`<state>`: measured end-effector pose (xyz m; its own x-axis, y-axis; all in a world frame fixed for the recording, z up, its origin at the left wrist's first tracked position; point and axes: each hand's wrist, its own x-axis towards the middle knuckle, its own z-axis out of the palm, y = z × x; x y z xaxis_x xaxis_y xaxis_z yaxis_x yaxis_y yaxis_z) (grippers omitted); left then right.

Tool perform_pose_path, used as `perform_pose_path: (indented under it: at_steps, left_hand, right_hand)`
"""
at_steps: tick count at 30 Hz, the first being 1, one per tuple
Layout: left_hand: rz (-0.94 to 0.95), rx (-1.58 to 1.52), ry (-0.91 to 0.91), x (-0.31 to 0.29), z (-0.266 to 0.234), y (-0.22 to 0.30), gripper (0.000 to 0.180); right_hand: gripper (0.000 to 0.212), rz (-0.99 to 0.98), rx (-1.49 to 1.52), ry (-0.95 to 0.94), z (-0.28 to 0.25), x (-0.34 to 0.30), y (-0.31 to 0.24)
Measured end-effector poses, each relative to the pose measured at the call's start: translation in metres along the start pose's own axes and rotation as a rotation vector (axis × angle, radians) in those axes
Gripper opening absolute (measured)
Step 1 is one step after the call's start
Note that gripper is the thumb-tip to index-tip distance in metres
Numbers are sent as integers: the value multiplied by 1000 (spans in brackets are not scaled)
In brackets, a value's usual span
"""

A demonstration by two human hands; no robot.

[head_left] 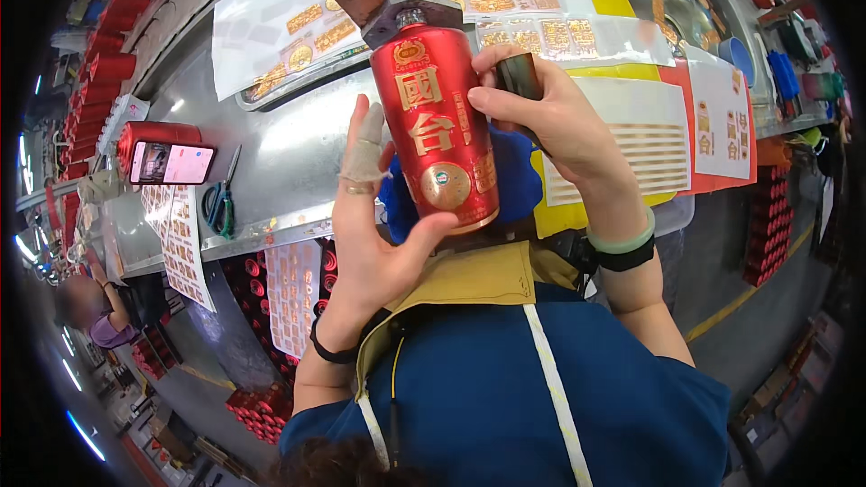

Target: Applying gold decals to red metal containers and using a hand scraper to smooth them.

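A red bottle point(435, 126) with raised gold lettering and a round gold emblem lies tilted before me, its neck at a dark metal holder point(410, 16). My left hand point(374, 225) is beside its lower left side, fingers spread and thumb reaching to the base; whether the thumb touches is unclear. Pale wrapping covers one of its fingers, below which sits a ring. At the bottle's right edge, my right hand point(550, 113) is closed round a glossy black curved piece point(519, 78), its fingertips against the bottle. A blue cloth-like pad point(519, 185) shows beneath the bottle.
Gold sticker sheets point(316, 36) cover the metal bench's far side. A striped white sheet point(622, 140) lies on yellow at right. To the left are a phone point(171, 163) against a red bottle, and scissors point(219, 203). Further left, a person point(99, 307) works.
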<state>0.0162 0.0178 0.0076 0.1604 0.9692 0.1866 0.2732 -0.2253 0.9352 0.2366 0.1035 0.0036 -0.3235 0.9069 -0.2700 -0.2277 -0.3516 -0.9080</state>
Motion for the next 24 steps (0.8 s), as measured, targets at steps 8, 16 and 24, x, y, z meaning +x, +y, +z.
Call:
perform_pose_path:
  at_steps: [8,16,24]
  left_hand:
    - [-276,-378,76,43,6,7,81]
    - [-303,-414,39,47,11,7,79]
    - [-355,-440,4,48,9,2,88]
  right_hand:
    - [40,38,-73,3,0,4,-1]
    - [37,26,-86,0,-1,7,2]
    - [37,-22,-71,47,8,10,8]
